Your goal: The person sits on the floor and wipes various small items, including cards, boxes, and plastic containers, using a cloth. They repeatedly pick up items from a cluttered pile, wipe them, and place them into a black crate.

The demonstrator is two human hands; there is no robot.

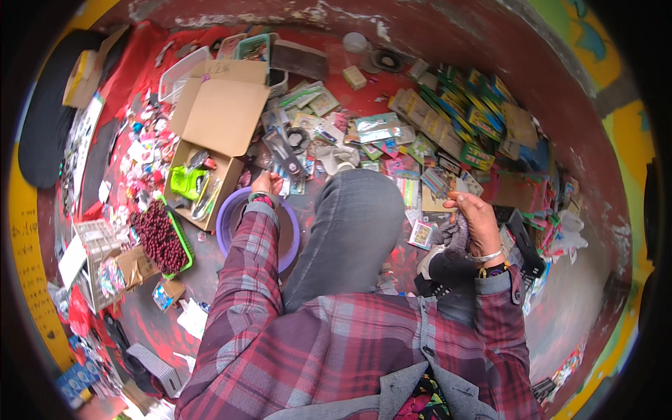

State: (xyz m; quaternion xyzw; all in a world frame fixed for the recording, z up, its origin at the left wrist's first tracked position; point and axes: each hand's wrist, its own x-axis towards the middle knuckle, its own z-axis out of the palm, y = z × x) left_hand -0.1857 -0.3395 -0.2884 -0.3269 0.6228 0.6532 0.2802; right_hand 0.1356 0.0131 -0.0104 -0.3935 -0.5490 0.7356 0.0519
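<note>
My left hand (267,183) is over the far rim of a round purple basin (297,234), its fingers curled; whatever they hold, if anything, is too small to make out. Beyond it lie clear-packed goods and a dark roll of tape (298,140). On the right, my right hand (480,218) has thumb and fingertips pinched together, and I cannot see what is between them. A fuzzy grey cloth-like piece (455,236) sits against that palm, above a black and white shoe (435,264). My bent knee (360,217) in grey jeans is between the hands.
Left of the basin stands an open cardboard box (222,115) with a bright green item (187,182). Dark red beads (159,238) fill a green basket (186,241). Stacked packets (469,115) line the back right by a dark red wall (560,91).
</note>
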